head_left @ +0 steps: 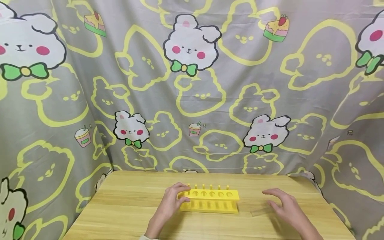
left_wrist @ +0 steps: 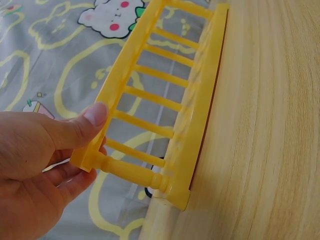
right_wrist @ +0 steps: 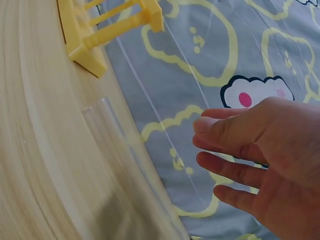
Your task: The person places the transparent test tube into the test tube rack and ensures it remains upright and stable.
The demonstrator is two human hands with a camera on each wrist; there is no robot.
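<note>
A yellow plastic test tube rack (head_left: 214,210) stands upright on the table, with a row of round holes along its top and short pegs behind them. My left hand (head_left: 170,204) grips the rack's left end; in the left wrist view the thumb (left_wrist: 95,116) presses on the top rail and the other fingers curl beneath it. To the right of the rack lies a clear test tube (right_wrist: 112,131) on the wood. Above and beside that tube hovers my right hand (head_left: 288,209), fingers relaxed and apart, holding nothing. No tubes show in the rack's holes.
The wooden table (head_left: 132,200) reaches back to a grey curtain (head_left: 210,103) printed with rabbits and yellow outlines. More of this fabric hangs along the left and right sides of the table.
</note>
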